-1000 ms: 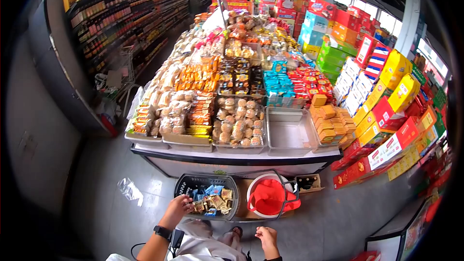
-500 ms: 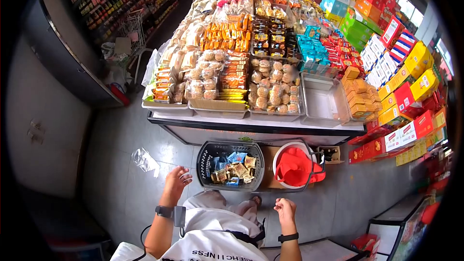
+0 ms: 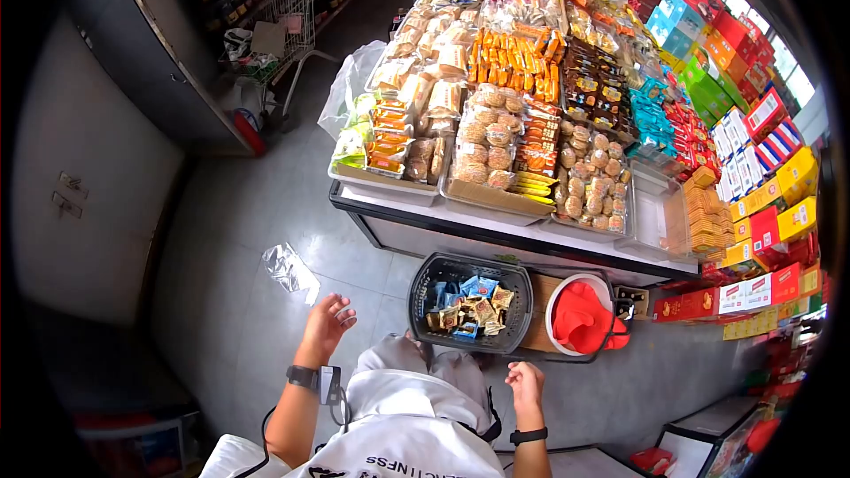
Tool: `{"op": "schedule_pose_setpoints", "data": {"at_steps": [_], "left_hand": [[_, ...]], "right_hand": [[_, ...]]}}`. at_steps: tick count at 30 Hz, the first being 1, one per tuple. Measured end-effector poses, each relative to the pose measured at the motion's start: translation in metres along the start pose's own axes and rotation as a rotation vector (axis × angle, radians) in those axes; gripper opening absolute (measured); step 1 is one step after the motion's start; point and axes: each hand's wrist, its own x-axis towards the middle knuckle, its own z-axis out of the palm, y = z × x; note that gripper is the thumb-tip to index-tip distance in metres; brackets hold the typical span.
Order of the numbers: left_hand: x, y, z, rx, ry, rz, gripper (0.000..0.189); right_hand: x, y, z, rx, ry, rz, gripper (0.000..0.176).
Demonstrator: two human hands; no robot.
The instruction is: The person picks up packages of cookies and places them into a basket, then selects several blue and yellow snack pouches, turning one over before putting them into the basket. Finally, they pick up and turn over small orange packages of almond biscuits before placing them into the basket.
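My left hand point(image 3: 327, 326) hovers over the floor to the left of the black basket, fingers loosely bent and apart, with nothing in it. Below the basket, on the right, my right hand point(image 3: 526, 381) hangs with its fingers curled in, and nothing shows in it. The black plastic basket point(image 3: 423, 336) stands on the floor by my feet and contains blue and gold wrapped snack packets point(image 3: 478, 310). Beside it is a white bucket point(image 3: 552, 323) with a red cloth or bag point(image 3: 584, 314) in it. Neither hand touches these things.
Ahead stands a display table point(image 3: 398, 212) stacked with packaged biscuits and cakes, including a clear, bare-bottomed bin point(image 3: 651, 204). A crumpled plastic bag point(image 3: 288, 267) lies on the floor. Boxes point(image 3: 770, 235) line the right; a shopping cart point(image 3: 292, 22) is at the far left.
The view has turned left, so the table, basket and bucket sit further right in the picture. Both hands keep nearly the same place before my body, touching nothing.
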Motion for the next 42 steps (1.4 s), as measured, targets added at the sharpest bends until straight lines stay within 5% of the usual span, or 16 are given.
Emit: {"op": "schedule_pose_setpoints", "data": {"at_steps": [22, 42], "left_hand": [[0.008, -0.007, -0.044, -0.155, 0.064, -0.029, 0.011], [-0.007, -0.029, 0.045, 0.043, 0.049, 0.036, 0.016]], "right_hand": [[0.006, 0.004, 0.017, -0.293, -0.07, 0.032, 0.012], [0.073, -0.035, -0.016, -0.428, -0.139, 0.047, 0.011]]}}
